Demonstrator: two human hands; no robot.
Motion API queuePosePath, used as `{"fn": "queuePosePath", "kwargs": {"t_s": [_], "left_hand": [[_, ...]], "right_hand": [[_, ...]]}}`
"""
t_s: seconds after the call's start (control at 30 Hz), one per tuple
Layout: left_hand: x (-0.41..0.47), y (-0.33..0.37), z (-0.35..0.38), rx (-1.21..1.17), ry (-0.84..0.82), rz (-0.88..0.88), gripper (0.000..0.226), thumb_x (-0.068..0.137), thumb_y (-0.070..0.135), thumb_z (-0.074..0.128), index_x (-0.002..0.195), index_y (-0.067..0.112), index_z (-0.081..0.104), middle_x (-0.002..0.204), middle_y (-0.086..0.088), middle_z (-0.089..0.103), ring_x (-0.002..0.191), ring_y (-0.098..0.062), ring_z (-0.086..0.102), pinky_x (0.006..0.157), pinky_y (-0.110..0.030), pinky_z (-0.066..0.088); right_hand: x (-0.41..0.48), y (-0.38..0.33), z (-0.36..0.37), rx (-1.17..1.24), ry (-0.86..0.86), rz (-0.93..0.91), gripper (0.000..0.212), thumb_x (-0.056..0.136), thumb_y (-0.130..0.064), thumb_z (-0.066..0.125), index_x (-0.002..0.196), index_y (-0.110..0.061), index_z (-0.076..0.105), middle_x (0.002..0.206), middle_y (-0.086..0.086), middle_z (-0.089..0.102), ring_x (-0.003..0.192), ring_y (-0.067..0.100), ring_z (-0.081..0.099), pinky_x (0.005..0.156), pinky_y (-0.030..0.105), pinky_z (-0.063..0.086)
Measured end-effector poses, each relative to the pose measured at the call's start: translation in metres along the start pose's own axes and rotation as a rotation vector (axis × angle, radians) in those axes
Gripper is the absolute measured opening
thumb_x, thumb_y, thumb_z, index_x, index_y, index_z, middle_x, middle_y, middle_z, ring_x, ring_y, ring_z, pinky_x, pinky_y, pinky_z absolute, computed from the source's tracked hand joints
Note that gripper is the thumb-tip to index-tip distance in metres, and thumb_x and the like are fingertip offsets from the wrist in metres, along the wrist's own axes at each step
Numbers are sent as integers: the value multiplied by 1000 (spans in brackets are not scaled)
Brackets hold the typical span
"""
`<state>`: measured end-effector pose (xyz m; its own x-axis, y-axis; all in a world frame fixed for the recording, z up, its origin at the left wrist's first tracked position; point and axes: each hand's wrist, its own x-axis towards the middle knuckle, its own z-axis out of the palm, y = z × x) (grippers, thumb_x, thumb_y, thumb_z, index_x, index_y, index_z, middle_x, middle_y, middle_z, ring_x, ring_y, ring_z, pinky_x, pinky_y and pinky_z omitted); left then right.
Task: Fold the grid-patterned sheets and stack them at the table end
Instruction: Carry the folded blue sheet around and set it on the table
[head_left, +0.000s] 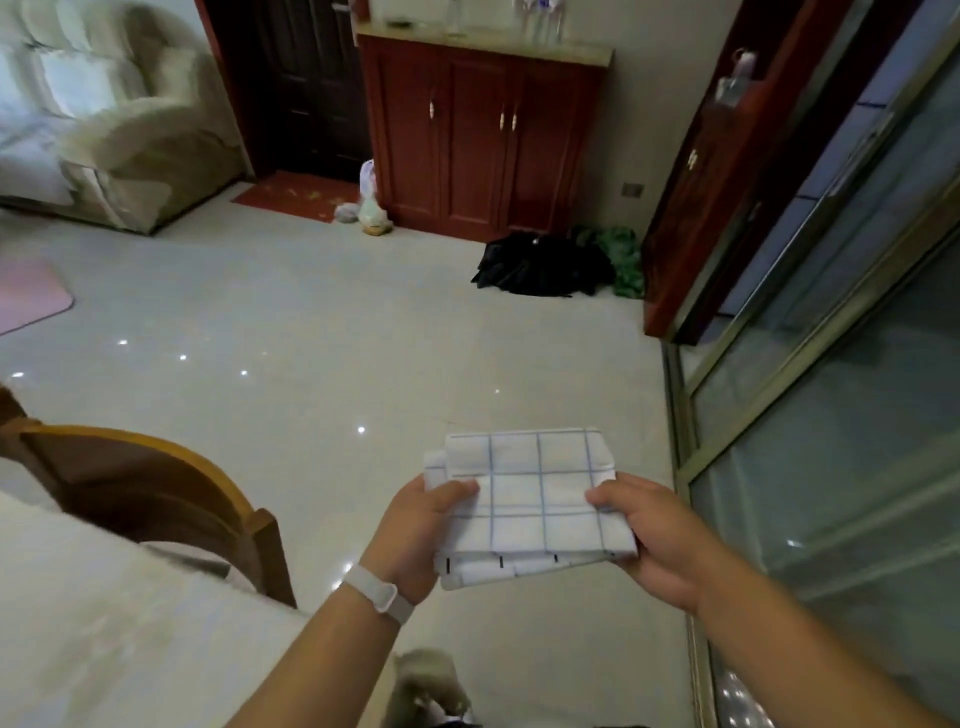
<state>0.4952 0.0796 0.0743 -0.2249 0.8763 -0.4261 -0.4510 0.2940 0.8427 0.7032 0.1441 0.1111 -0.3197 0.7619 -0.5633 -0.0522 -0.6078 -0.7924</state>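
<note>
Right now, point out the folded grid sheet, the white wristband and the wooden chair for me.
folded grid sheet (540, 499), head view, on the middle of its top face.
white wristband (375, 592), head view, on the band across the left wrist.
wooden chair (171, 457), head view, on the curved top rail of its back.

I had a single wide-angle view, worn on the person's head, looking forward and down. It sat close above both hands (519, 530), with the tiled floor (311, 322) and red cabinet (483, 135) farther ahead.
</note>
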Motion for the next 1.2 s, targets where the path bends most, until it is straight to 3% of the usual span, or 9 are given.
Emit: {"fn": "queuePosePath", "kwargs": {"t_s": [0.1,0.2,0.43,0.57,0.67,0.83,0.93,1.2], "left_hand": [[18,10,-8,-3,-17,-12,37,75,11,66,110,-1,66,105,-25,69,100,-44,65,91,-54,51],[30,18,-17,4,-3,-15,25,84,5,62,107,0,66,100,-22,71,91,-37,68,81,-43,56],[60,32,-34,-20,80,-31,40,75,15,66,113,0,65,109,-25,68,105,-45,62,95,-57,48],[81,36,-41,-13,164,-66,27,87,4,58,113,-2,64,106,-22,70,96,-39,66,90,-52,50],[102,42,-40,-9,199,-79,24,87,5,58,109,0,65,103,-23,70,91,-36,67,87,-51,52],[153,59,-26,-14,263,-82,32,82,10,63,112,1,65,106,-23,69,94,-38,67,82,-46,55],[189,71,-11,-20,326,-88,25,88,4,56,112,-1,64,105,-22,70,90,-35,67,76,-42,57],[264,108,31,-50,449,-69,29,86,7,60,113,-3,63,109,-27,67,94,-38,65,90,-54,49]], "right_hand": [[15,-5,9,-12,9,10,21,89,2,49,99,-4,66,86,14,72,71,24,67,56,29,51],[30,-9,18,-14,-1,44,24,89,0,49,106,-5,66,94,15,72,78,27,65,58,29,49],[76,-20,32,-39,-33,108,23,89,-3,50,103,-8,67,95,16,67,77,26,59,60,32,40],[110,-28,38,-19,-96,137,25,89,0,47,106,-4,66,94,15,72,77,27,67,61,31,48],[138,-38,41,0,-143,167,25,91,2,45,104,-3,66,89,13,74,69,24,70,54,28,53],[204,-67,36,-20,-213,213,26,91,3,45,106,0,65,100,19,69,75,27,67,48,26,51],[248,-92,29,-57,-237,224,24,91,2,46,99,-5,67,93,16,71,68,23,67,45,25,47],[343,-160,20,-138,-311,255,27,88,2,49,110,0,65,107,21,70,89,31,65,69,34,51]]}}
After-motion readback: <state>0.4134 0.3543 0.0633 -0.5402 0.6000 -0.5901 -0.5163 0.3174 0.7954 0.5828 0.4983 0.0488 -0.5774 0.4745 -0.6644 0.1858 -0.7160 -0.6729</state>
